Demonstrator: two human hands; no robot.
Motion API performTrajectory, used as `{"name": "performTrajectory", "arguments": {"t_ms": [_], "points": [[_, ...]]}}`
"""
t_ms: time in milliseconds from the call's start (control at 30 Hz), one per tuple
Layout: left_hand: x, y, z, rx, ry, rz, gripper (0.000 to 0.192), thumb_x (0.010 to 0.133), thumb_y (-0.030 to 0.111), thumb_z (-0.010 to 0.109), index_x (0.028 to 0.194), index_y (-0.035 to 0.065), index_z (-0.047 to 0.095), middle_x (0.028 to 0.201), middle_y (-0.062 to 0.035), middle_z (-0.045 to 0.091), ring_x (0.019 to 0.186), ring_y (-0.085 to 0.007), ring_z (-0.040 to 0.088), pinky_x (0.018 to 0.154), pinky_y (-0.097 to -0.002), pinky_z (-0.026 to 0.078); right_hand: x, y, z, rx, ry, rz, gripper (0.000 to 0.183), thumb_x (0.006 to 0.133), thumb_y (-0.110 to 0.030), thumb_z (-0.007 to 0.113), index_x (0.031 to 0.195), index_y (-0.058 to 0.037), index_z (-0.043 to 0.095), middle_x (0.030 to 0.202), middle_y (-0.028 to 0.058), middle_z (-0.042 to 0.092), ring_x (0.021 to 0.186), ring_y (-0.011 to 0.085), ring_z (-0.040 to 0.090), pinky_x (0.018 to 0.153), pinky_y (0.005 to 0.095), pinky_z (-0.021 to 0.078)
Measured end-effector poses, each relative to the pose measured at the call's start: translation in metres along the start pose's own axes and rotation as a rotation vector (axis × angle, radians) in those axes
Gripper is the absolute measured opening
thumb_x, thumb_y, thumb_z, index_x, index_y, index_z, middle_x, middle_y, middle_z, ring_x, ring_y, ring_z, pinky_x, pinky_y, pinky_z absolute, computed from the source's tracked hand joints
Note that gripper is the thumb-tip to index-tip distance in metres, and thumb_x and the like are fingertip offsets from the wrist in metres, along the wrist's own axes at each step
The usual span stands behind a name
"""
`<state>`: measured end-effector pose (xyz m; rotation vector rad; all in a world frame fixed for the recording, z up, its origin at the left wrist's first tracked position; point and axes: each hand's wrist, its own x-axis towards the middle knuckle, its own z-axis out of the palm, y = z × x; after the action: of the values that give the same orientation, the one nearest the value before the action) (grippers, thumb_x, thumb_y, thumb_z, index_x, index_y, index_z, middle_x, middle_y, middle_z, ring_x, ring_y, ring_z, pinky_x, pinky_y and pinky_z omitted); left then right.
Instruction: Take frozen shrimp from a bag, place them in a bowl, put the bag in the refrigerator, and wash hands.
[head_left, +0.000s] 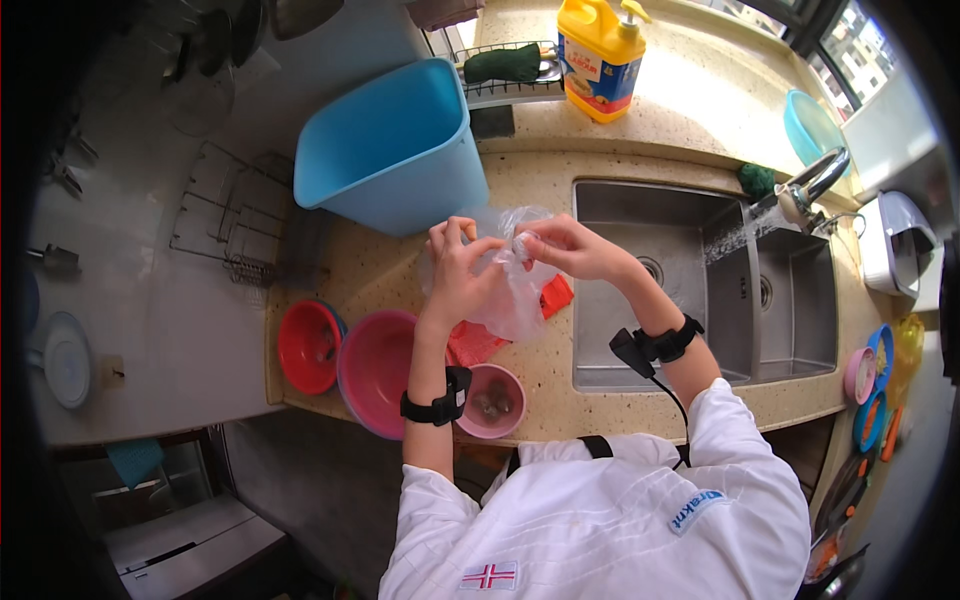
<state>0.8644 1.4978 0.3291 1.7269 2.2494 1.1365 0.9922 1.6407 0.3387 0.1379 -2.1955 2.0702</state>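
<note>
A clear plastic bag (517, 304) hangs crumpled between my two hands, above the stone counter left of the sink. My right hand (574, 247) pinches its gathered, twisted top between thumb and fingers. From the other side, my left hand (461, 274) holds the bag with bent fingers, its index finger reaching towards the twist. Partly behind the bag lies red plastic wrapping (556, 297), and a red netted piece (477, 343) shows below it. What the bag contains cannot be made out.
A blue bin (405, 187) stands beyond my left hand. Pink (377, 375) and red basins (306, 349) and a small pink bowl (491, 424) with greyish pieces in water line the front edge. Water runs from the faucet (814, 184) into the steel sink (611, 330). A yellow detergent jug (600, 64) stands behind.
</note>
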Motion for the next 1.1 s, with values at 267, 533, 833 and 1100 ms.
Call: {"name": "performTrajectory", "arguments": {"t_ms": [267,533,833,1100], "points": [[0.014,0.0,-0.02,-0.01,-0.06,-0.027,0.021,0.071,0.026,0.054,0.073,0.0051,0.059,0.082,-0.0048,0.042,0.091,-0.0214,0.034,0.083,-0.0346,0.023,0.009,0.0,0.01,-1.119,0.362,-0.33,0.024,0.06,-0.001,0.059,0.083,-0.0082,0.058,0.092,0.0095,0.042,0.08,0.0215,0.046,0.066,0.0304,0.0413],[0.032,-0.013,-0.011,-0.35,0.136,-0.206,0.024,0.076,0.031,0.055,0.082,0.0088,0.061,0.073,0.0014,0.047,0.076,-0.0154,0.038,0.075,-0.0283,0.029,0.026,0.007,0.022,-1.034,0.618,-0.367,0.025,0.063,-0.006,0.06,0.086,-0.0122,0.057,0.092,0.0094,0.042,0.085,0.025,0.043,0.072,0.0345,0.0357],[0.038,-0.018,-0.032,-0.319,-0.04,-0.229,0.017,0.07,0.026,0.06,0.07,0.0096,0.064,0.06,0.0016,0.047,0.066,-0.0135,0.041,0.072,-0.0273,0.026,0.03,-0.006,0.02,-1.132,0.52,-0.339,0.026,0.06,-0.006,0.065,0.084,-0.0136,0.06,0.097,0.009,0.04,0.093,0.0276,0.039,0.075,0.0364,0.0374],[0.037,-0.011,-0.025,-0.003,0.032,-0.232,0.013,0.067,0.021,0.057,0.063,0.0095,0.062,0.06,0.0005,0.048,0.07,-0.0161,0.045,0.074,-0.0319,0.026,0.024,0.003,0.024,-0.878,0.557,-0.348,0.019,0.062,-0.006,0.063,0.08,-0.0114,0.061,0.104,0.0086,0.044,0.1,0.0281,0.037,0.082,0.0365,0.0333]]}}
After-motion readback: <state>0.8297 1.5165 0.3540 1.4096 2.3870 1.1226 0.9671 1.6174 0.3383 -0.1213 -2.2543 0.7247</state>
